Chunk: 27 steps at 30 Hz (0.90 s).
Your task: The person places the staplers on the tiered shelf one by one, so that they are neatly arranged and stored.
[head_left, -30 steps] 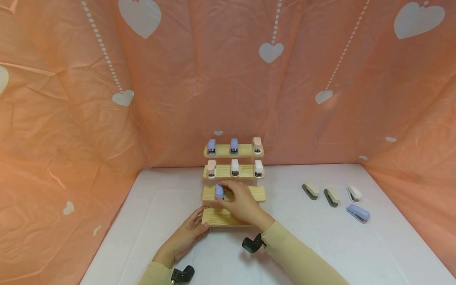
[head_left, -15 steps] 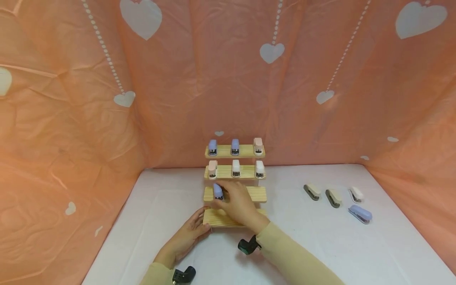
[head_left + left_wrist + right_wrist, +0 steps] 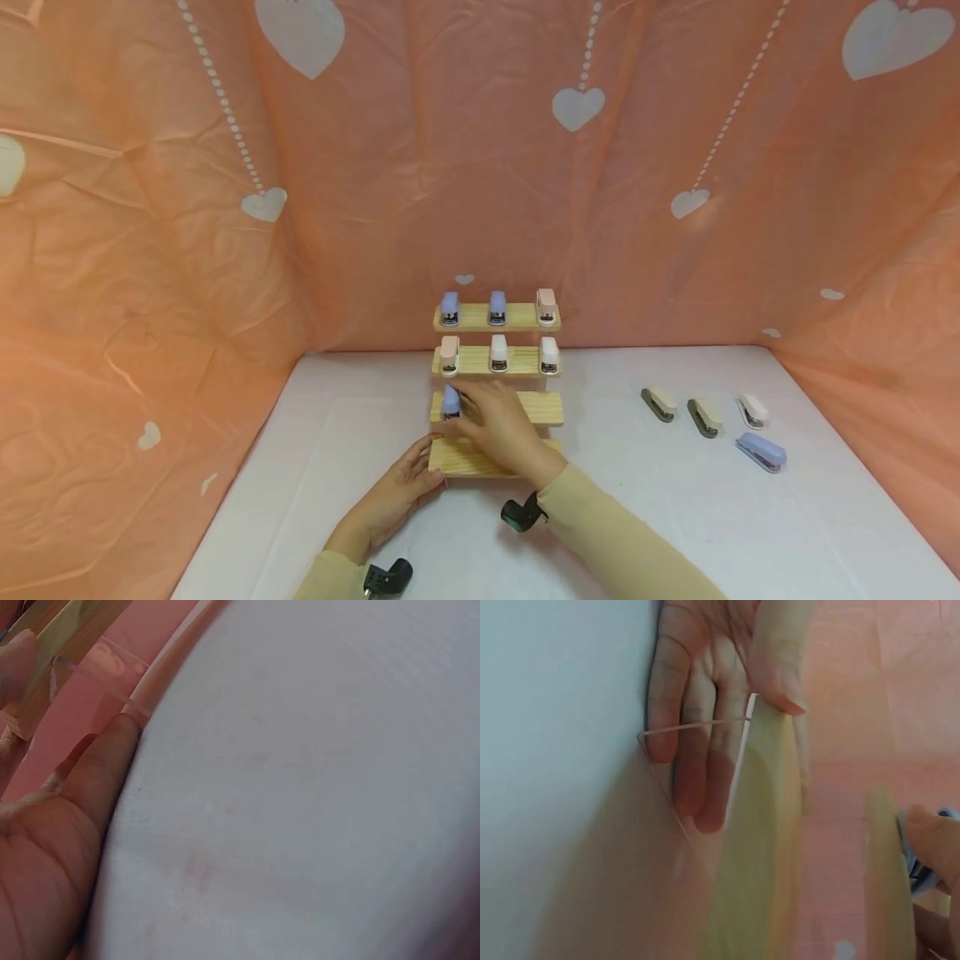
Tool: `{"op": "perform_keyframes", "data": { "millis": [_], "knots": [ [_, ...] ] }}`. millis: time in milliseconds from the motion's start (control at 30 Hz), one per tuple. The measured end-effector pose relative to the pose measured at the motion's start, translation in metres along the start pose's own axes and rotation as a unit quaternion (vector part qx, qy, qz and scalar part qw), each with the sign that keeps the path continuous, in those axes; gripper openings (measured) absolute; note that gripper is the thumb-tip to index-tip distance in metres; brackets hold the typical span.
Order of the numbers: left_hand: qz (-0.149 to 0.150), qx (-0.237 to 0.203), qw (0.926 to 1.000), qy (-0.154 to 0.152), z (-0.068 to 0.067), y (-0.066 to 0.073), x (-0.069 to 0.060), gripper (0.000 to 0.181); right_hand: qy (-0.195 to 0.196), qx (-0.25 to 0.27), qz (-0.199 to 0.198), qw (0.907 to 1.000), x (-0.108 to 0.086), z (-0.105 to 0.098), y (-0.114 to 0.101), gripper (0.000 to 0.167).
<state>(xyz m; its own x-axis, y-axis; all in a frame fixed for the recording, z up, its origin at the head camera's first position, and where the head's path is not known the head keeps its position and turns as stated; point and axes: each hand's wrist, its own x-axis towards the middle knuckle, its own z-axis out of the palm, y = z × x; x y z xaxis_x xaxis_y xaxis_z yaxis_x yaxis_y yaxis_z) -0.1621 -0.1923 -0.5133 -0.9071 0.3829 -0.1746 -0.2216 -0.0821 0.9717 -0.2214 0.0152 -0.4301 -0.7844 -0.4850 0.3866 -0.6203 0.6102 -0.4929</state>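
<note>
My right hand (image 3: 498, 421) pinches a small purple stapler (image 3: 451, 400) at the left end of the second-lowest shelf of a wooden tiered display stand (image 3: 457, 460). In the right wrist view, the thumb presses one side of the stapler (image 3: 922, 881), which is partly out of frame. At the stand's lower left corner, my left hand (image 3: 393, 496) holds the lowest shelf. Its thumb lies on the board's edge, and its fingers (image 3: 690, 765) show through the clear side panel. Purple, pink and white staplers (image 3: 498, 353) line the top two shelves.
To the right on the white table (image 3: 615, 517) lie two cream-and-dark staplers (image 3: 659, 404), a white stapler (image 3: 752, 411) and a purple one (image 3: 762, 452). An orange curtain (image 3: 495, 192) with hearts hangs behind the stand and along both sides.
The purple stapler in my right hand has shifted slightly left along the shelf to its left end and been straightened. My left hand stays at the stand's corner.
</note>
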Motion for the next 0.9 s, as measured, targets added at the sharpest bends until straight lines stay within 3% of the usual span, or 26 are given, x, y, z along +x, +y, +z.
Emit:
{"op": "perform_keyframes", "data": {
  "millis": [600, 900],
  "knots": [
    [-0.001, -0.004, 1.0, -0.001, 0.002, 0.003, -0.001, 0.076, 0.011, 0.014, 0.011, 0.9998, 0.0, 0.006, 0.003, 0.059],
    [-0.004, -0.012, 0.9999, 0.001, 0.002, 0.003, -0.001, 0.079, -0.003, 0.034, 0.02, 0.9992, -0.009, -0.002, 0.007, 0.06]
  ]
}}
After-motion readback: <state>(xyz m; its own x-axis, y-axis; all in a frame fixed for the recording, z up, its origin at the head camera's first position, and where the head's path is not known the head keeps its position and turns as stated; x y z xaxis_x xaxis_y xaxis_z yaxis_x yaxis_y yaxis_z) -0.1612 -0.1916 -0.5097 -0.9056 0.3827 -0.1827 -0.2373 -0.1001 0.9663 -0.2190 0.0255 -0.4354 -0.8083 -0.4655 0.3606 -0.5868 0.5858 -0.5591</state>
